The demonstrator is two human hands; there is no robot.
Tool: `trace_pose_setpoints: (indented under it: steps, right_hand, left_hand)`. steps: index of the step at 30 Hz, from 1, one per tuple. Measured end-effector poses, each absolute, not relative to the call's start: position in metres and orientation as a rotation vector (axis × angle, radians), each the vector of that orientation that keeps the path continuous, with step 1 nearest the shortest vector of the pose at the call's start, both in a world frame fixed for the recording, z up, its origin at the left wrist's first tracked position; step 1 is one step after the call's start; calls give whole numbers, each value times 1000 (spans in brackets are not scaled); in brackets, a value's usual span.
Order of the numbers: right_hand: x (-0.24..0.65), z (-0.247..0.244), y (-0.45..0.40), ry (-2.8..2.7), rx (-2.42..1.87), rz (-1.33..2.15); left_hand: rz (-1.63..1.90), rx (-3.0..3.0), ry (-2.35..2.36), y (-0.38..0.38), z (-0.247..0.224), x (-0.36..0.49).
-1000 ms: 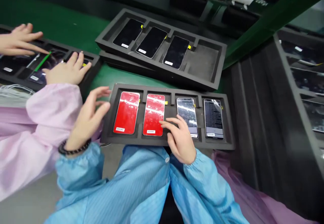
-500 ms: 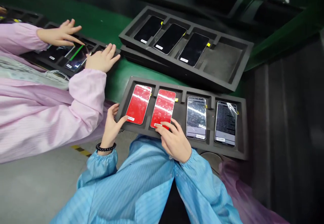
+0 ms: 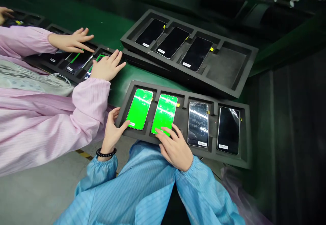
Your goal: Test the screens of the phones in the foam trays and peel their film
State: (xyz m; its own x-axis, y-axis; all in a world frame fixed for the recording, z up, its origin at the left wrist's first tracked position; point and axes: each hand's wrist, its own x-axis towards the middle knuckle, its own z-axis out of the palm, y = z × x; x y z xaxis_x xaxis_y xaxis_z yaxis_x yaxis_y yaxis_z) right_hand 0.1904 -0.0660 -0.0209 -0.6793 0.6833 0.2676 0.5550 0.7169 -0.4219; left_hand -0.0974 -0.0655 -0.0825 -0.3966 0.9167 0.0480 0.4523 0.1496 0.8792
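Note:
A dark foam tray [image 3: 183,119] in front of me holds a green-lit phone [image 3: 140,109] at its left, a second green-lit phone [image 3: 165,111], then a dark phone [image 3: 198,125] and another dark phone [image 3: 228,130] at the right. My left hand [image 3: 113,130] grips the tray's left end, its thumb at the lower corner of the first green phone. Over the lower end of the second green phone rests my right hand [image 3: 175,145], fingers apart and touching the screen, with nothing held.
Behind, an upper tray [image 3: 224,60] with three dark phones rests on another tray. At the left, a co-worker's hands [image 3: 107,65] in pink sleeves reach over a further tray [image 3: 76,77] of phones. The green table [image 3: 127,79] shows between the trays.
The two left phones have turned from red to green. The two right phones' lit text screens have gone dark. The co-worker's hands have shifted right; my hands remain nearly in place.

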Motion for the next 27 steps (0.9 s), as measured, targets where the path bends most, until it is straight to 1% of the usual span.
trace_pose_setpoints:
  steps: [14,27]
  right_hand:
    - [190,-23,-67,-2490,-958,399]
    - [191,-26,-68,-2470,-941,384]
  left_hand:
    - [1186,1247,1904,-66,-79,-97]
    - [1103,1086,1927,-66,-63,-90]
